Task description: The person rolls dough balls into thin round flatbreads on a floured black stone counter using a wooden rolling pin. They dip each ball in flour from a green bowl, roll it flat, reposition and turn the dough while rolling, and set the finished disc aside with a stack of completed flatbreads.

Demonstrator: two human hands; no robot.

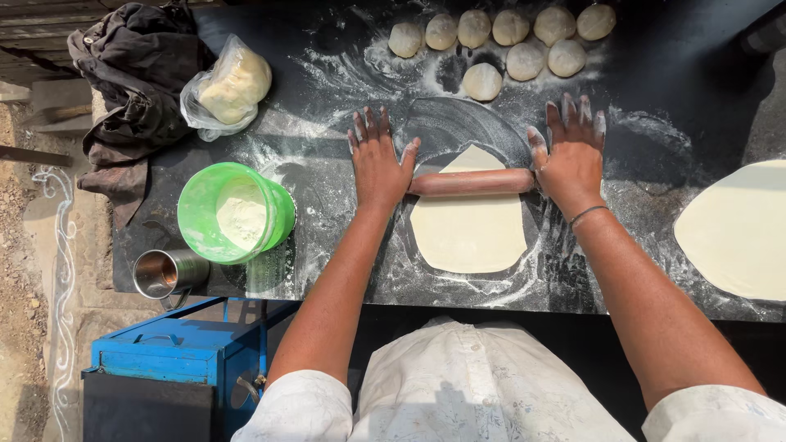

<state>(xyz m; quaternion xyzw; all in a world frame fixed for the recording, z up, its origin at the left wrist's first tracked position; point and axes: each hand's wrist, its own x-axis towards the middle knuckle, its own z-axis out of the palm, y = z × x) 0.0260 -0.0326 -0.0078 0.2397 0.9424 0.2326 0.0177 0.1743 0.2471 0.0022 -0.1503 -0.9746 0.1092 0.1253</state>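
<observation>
Second flat dough (pixel 737 233) cut off at right edge. Left hand (pixel 378 164) and right hand (pixel 573 160) flat, fingers spread, pressing ends of rolling pin (pixel 471 182) across pale round dough (pixel 468 225), middle of floury desk (pixel 327 176).

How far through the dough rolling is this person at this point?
Done: one flat rolled dough sheet lies at the right edge of the dark floured table. In hand: left hand and right hand press the wooden rolling pin across a partly rolled pale dough round. Left: nine dough balls wait at the far edge.
</observation>
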